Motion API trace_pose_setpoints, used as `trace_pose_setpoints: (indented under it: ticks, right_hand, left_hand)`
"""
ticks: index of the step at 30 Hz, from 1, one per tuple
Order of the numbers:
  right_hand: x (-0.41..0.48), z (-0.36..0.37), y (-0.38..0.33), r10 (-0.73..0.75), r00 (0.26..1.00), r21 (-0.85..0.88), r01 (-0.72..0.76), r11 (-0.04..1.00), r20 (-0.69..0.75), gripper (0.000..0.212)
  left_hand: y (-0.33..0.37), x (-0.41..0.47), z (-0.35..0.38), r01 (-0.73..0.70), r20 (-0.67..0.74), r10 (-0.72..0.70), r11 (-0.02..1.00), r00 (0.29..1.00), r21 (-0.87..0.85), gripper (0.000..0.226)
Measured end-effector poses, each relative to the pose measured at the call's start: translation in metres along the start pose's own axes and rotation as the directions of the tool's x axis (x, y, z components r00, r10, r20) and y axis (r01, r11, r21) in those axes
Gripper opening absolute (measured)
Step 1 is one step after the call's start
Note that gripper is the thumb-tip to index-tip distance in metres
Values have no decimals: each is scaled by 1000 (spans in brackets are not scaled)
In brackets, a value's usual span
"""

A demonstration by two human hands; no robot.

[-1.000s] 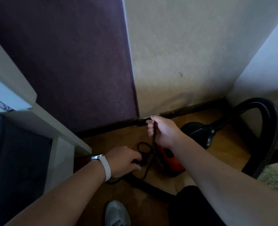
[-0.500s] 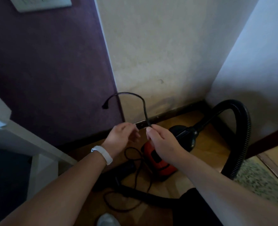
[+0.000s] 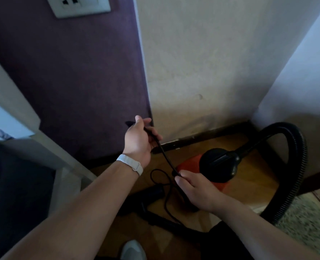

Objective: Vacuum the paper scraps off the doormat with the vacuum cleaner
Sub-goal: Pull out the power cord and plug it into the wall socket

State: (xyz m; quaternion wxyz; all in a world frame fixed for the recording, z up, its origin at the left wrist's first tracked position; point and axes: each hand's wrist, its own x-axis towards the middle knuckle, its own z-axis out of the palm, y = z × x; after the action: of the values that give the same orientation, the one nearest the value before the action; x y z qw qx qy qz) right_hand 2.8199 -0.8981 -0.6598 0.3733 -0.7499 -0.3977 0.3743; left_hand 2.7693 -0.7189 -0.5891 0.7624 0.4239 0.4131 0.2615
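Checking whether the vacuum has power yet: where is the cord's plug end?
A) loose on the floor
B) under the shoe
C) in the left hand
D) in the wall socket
C: the left hand grips the cord at its plug end, below the wall socket, whose holes are empty.

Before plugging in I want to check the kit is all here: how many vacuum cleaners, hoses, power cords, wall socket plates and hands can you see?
Vacuum cleaner: 1
Hose: 1
Power cord: 1
Wall socket plate: 1
Hands: 2, the left hand and the right hand, both gripping the cord
Total: 6
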Motion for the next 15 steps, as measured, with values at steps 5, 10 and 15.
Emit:
trace_pose_setpoints:
  ticks: [5,10,15]
  right_hand:
    - [6,8,0,38,999,43,-39,998,16,22]
    - [18,6,-28,-34,980,153,65,986,-195,8]
    - [44,-20,-70,-81,890,269,220,938,-449,25]
  left_hand:
    - [7,-13,-14,-164,4,164,983,986,88,38]
    - [-1,-28,-9,-265,78,255,950,964,165,41]
    - [-11,-43,-2,-333,234,274,903,933,270,38]
